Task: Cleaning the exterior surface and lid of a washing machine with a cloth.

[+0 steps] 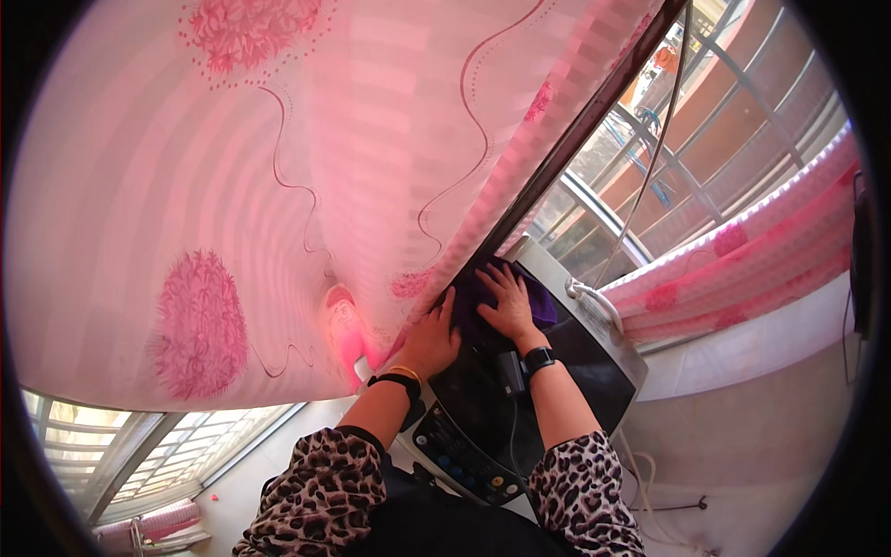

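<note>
A black-lidded top-loading washing machine (585,369) stands before me, its control panel on the near side. My right hand (507,303) lies with fingers spread on a dark purple cloth (539,299) at the lid's far corner. Close to its left, my left hand (428,341) rests at the lid's left edge, fingers extended, beside the lower edge of a pink patterned curtain (390,174). Whether its fingertips touch the curtain or the cloth I cannot tell. A small black device (511,374) with a cable lies on the lid by my right wrist.
A dark frame bar (592,125) runs diagonally beside the curtain. A white hose (602,303) joins the machine's back edge. Behind are a barred window (696,125) and another pink curtain (738,257). Pipes (647,473) hang by the wall at right.
</note>
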The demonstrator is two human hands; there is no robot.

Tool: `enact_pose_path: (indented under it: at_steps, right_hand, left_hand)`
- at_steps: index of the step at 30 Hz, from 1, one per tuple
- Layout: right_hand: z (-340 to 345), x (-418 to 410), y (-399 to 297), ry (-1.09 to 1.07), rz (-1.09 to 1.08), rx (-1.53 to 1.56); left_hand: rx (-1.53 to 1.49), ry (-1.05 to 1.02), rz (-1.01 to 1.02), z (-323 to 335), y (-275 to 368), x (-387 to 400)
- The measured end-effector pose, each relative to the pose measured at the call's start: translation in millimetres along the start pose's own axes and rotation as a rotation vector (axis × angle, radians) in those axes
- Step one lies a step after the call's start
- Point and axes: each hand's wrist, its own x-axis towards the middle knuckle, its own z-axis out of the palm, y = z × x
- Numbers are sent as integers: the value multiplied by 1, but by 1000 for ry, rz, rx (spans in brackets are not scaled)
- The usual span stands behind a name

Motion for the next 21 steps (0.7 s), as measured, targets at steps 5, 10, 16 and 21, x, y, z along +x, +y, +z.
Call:
enact_pose_path:
  at_steps: [5,10,16,21]
  right_hand:
    - [-24,-84,9,-41,-95,182]
    - [-63,-199,54,115,164,202]
    - [-59,-311,147,344,614,202]
    - [-34,-224,113,263,836,59]
  left_hand:
    - [-18,-138,-81,-12,9,1]
    - [-6,-89,-36,-8,-2,-1]
    - [50,-151,-26,-3,3,-1]
    - [66,-156,-7,-4,0,-1]
